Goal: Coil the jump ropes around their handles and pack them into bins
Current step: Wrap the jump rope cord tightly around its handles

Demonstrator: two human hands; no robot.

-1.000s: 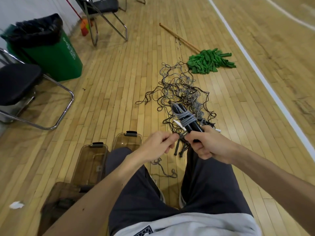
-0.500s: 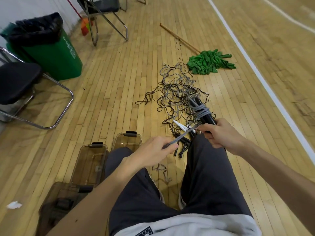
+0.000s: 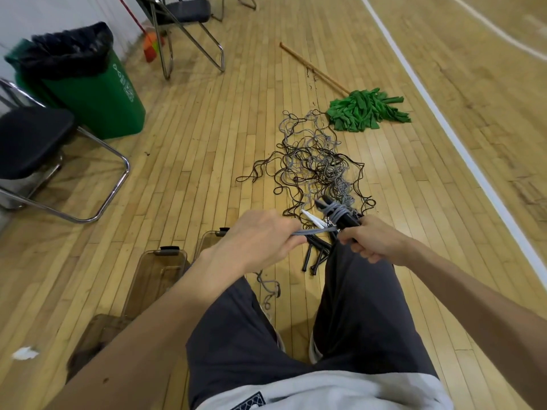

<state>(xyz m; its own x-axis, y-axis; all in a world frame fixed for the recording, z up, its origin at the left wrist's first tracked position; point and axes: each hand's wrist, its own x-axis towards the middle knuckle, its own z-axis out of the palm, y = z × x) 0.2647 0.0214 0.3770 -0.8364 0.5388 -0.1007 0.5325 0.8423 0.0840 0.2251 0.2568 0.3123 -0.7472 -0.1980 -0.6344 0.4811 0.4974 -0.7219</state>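
**Condition.** The left hand (image 3: 260, 242) pinches the grey rope (image 3: 313, 231) between curled fingers (image 3: 291, 238). The rope runs taut to the handles (image 3: 340, 216), which the right hand (image 3: 374, 242) grips with clenched fingers (image 3: 353, 241). The bundle is held in the air above the floor (image 3: 192, 161), just ahead of the right knee, with turns of rope round it.

**Risks, in my judgement.**
- The turns sit near the far tips of the handles. If tension drops, I expect them to slide off the end and the coil to unravel.
- The slack tail (image 3: 268, 288) trails on the floor between the legs, near the loose handles (image 3: 313, 255). A pull could hook one and drag it up.
- The pile (image 3: 316, 164) beyond mixes grey and black ropes, so a strand caught there would tighten the tangle.
- The bins (image 3: 157, 273) lie to the left, partly behind the left arm, so a blind drop could miss.

**Count.**
- Handles in hand: two, black.
- Turns: several; I cannot count them exactly.
- Loose handles on the floor: at least three black, plus one white handle (image 3: 313, 221).
- Bins: three in part view, two showing black latches.
- Pile: one.
- Also one mop (image 3: 367, 110), one green trash can (image 3: 97, 96), two chairs (image 3: 32, 137) and one paper scrap (image 3: 25, 352).
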